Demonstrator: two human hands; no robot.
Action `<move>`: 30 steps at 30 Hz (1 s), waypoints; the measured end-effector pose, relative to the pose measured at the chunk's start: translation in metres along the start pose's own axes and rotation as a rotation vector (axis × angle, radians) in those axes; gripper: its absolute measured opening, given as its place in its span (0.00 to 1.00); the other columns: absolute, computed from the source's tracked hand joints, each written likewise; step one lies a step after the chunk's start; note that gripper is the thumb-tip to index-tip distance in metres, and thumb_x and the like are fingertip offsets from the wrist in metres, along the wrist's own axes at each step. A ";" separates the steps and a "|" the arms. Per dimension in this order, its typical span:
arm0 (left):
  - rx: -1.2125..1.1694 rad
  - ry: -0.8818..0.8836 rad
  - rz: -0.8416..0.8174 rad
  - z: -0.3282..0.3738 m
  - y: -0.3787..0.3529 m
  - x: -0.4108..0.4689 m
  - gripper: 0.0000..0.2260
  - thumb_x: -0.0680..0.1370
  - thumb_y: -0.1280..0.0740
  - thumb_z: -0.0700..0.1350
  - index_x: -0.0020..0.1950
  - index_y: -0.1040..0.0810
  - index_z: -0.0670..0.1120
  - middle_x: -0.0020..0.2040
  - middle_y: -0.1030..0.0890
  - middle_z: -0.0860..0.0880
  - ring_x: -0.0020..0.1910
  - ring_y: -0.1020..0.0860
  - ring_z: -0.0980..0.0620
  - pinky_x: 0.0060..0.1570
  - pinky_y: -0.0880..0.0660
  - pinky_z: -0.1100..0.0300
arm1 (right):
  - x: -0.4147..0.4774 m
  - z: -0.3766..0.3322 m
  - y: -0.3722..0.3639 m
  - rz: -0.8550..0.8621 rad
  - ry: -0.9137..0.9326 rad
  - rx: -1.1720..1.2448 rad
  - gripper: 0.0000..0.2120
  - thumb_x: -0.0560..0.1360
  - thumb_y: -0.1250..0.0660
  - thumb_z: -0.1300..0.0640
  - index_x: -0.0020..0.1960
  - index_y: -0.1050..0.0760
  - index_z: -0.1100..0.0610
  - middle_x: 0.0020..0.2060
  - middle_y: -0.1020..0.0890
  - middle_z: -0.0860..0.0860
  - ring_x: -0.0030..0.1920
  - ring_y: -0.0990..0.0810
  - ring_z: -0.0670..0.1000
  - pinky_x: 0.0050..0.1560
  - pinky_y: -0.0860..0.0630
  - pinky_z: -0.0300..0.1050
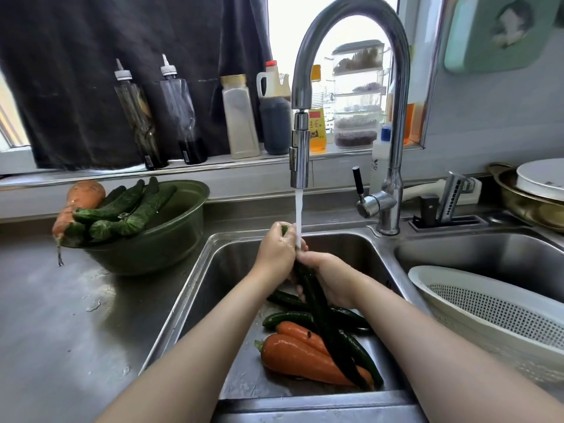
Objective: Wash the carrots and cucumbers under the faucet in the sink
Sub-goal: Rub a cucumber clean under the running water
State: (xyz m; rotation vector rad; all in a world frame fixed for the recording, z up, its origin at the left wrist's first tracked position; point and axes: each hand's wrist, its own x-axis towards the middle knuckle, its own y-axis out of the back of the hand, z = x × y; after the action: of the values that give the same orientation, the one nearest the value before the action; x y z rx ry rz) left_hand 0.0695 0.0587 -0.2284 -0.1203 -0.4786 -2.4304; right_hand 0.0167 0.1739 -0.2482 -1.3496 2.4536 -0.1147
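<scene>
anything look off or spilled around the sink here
One carrot hangs over the rim of the green bowl, root tip dangling, and looks ready to slip out. Water is splashed on the counter. Otherwise nothing stands out.

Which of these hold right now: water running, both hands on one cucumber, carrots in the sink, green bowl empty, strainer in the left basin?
1. Water runs from the faucet. True.
2. The left hand and right hand hold one cucumber under the stream. True.
3. The sink holds no carrots. False: two carrots lie in it, with more cucumbers.
4. The green bowl is empty. False: it holds cucumbers and carrots.
5. The white strainer sits in the left basin. False: it rests over the right one.
</scene>
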 end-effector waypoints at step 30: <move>-0.683 0.228 -0.279 -0.004 -0.001 0.004 0.06 0.86 0.40 0.43 0.58 0.24 0.45 0.55 0.15 0.45 0.51 0.16 0.48 0.53 0.20 0.44 | 0.008 -0.001 0.004 0.186 -0.022 -0.195 0.33 0.81 0.52 0.28 0.45 0.26 0.56 0.28 0.27 0.52 0.24 0.31 0.52 0.28 0.33 0.40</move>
State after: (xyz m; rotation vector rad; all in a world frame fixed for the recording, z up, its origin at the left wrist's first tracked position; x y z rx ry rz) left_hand 0.0658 0.0551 -0.2314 -0.0647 0.4787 -2.7379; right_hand 0.0090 0.1689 -0.2499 -1.1801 2.6124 0.1870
